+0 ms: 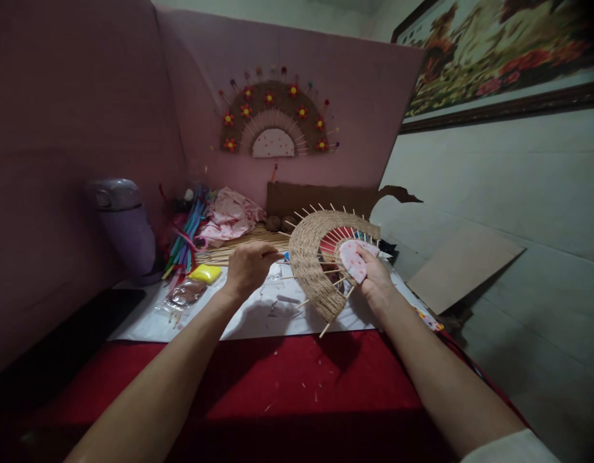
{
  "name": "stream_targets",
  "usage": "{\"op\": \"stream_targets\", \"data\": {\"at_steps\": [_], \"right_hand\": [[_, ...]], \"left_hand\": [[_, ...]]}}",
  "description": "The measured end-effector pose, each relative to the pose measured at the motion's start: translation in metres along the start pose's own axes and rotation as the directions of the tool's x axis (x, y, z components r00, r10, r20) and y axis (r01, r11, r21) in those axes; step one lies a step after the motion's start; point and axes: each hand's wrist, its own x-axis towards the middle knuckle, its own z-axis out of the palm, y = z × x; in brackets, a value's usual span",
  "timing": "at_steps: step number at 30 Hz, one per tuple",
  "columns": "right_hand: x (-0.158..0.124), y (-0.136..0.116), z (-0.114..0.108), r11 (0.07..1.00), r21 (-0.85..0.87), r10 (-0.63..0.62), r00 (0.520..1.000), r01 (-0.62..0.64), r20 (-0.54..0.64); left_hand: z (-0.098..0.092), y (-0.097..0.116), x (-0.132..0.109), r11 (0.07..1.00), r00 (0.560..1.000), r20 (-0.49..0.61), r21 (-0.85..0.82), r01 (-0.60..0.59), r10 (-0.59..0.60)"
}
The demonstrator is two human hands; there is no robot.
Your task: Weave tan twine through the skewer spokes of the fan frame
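Observation:
A half-round woven fan (306,257) of tan cord on thin sticks is held up over the table, tilted. My right hand (374,280) grips its pink dotted centre piece (352,257), thumb on top. At the fan's left side, my left hand (251,267) is closed, its fingertips pinched near the end of a stick. Whether the stick is between those fingertips is too small to tell. A bit of blue shows just beside them at the fan's edge.
White paper (258,315) lies on a red cloth (297,379). A purple bottle (126,225), pipe cleaners (186,235), a yellow packet (206,274), pink fabric (232,215) and sticks (234,249) stand or lie behind and left. A flowered fan (272,103) hangs on the pink panel.

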Motion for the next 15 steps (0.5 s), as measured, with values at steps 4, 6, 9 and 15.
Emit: {"op": "stream_targets", "data": {"at_steps": [4, 6, 9, 15], "right_hand": [[-0.001, 0.000, 0.000, 1.000, 0.012, 0.023, 0.999, -0.023, 0.031], [-0.002, 0.000, 0.001, 1.000, 0.001, 0.021, 0.999, -0.021, 0.040], [-0.005, -0.001, 0.002, 0.999, -0.014, 0.030, 0.998, -0.029, 0.055], [-0.010, -0.002, 0.006, 0.998, -0.031, 0.057, 0.998, -0.056, 0.028]], "left_hand": [[0.008, -0.005, -0.002, 0.977, 0.994, 0.059, -0.189, 0.100, -0.091], [0.011, -0.005, -0.003, 0.967, 0.993, 0.087, -0.233, 0.104, -0.085], [0.014, -0.005, -0.004, 0.947, 0.991, 0.107, -0.301, 0.114, -0.085], [0.021, -0.009, -0.002, 0.773, 0.964, 0.175, -0.576, 0.265, -0.201]]}}
